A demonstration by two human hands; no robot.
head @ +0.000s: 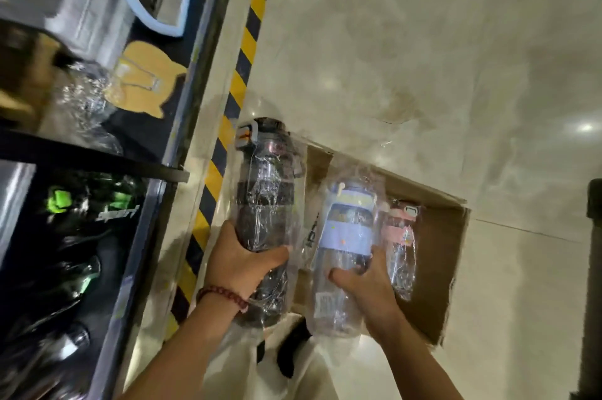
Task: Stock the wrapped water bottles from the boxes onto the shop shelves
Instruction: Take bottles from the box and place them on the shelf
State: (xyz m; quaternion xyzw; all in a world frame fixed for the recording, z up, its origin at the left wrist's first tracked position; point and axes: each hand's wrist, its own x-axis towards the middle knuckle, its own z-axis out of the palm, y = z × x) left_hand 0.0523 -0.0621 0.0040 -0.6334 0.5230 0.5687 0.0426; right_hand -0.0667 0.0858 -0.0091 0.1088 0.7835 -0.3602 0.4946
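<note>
Two crinkly plastic-wrapped bottles: our left hand [242, 264] grips the smoky black bottle [265, 204], our right hand [368, 285] the clear lilac-banded bottle [345, 236], above the cardboard box [436, 256] holding a pink bottle [402, 243].

Lower shelf [130, 236]: dark bottle [107, 210] marked "sport", white letters. Label on clear bottle [342, 256]: too blurred.

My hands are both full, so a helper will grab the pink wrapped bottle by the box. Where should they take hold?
Grip the pink wrapped bottle around its clear lower body, coming from the right: that side is free, while the right hand and lavender bottle crowd its left.
</note>
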